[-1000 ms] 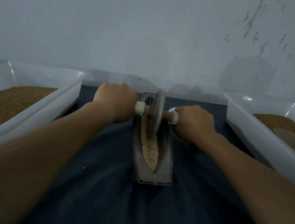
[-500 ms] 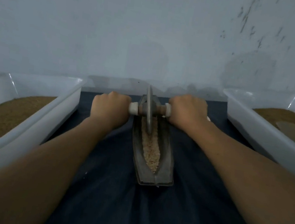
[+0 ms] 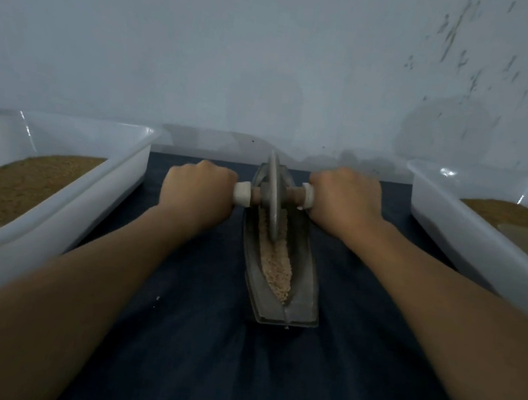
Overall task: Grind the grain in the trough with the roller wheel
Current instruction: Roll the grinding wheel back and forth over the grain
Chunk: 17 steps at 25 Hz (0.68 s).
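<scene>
Two hands grip the wheel's axle handles, fingers curled round them: left hand (image 3: 197, 190) on the left side, right hand (image 3: 345, 201) on the right. The wheel (image 3: 272, 197) stands upright in the trough (image 3: 306, 273), on the grain (image 3: 275, 266), toward its far end. No writing is visible.

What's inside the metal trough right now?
Pale crushed grain lies along the groove of the trough, and the roller wheel stands upright in its far half. The wheel hides any grain beneath and behind it.
</scene>
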Each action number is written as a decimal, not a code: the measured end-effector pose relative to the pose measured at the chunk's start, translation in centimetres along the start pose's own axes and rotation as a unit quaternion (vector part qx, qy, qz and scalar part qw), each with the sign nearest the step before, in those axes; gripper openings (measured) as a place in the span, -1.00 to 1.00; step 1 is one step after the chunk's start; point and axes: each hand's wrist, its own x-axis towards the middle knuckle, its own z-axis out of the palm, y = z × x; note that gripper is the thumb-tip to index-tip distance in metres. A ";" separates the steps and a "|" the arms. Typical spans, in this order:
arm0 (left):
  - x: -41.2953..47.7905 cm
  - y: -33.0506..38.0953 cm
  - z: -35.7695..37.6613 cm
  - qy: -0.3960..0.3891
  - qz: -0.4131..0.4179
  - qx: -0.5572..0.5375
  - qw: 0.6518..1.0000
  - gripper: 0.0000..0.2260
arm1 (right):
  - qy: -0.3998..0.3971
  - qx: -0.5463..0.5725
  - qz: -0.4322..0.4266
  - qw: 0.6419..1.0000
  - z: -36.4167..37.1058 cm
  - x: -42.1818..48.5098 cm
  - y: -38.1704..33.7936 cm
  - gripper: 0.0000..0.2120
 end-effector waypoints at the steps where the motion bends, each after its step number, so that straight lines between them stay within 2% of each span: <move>1: 0.6 0.0 0.0 -0.022 -0.003 -0.010 1.000 -0.94 | -0.006 0.001 0.001 1.000 -0.1 0.4 0.0 -0.83; 3: -0.4 -0.5 -0.2 -0.026 0.014 -0.013 0.999 -0.92 | -0.004 -0.010 -0.026 1.000 -0.3 -0.7 0.8 -0.84; 6: -4.4 -1.6 -0.7 0.090 0.109 0.018 0.990 -0.71 | 0.102 -0.038 -0.091 0.990 -0.8 -5.1 2.1 -0.74; 8: -5.1 -1.9 -1.5 0.130 0.128 0.032 0.983 -0.68 | 0.147 -0.024 -0.099 0.984 -0.4 -6.0 2.7 -0.71; 10: -4.2 -1.1 -1.1 0.097 0.098 0.054 0.989 -0.81 | 0.112 -0.011 -0.064 0.992 0.5 -4.9 2.1 -0.75; 12: -1.4 0.3 -1.1 0.034 0.044 0.053 0.997 -0.96 | 0.037 0.015 -0.002 0.999 0.8 -2.2 1.1 -0.81; 15: 1.9 1.3 -2.3 -0.014 0.042 0.073 0.996 -0.87 | -0.078 0.092 0.064 0.991 1.1 -0.2 0.9 -0.86; 16: 1.4 1.3 -2.6 -0.011 0.057 0.080 0.995 -0.88 | -0.087 0.098 0.059 0.990 0.8 -0.9 1.2 -0.89; 17: 0.2 0.9 -2.7 0.000 0.072 0.077 0.994 -0.92 | -0.054 0.086 0.031 0.994 0.8 -2.2 1.6 -0.90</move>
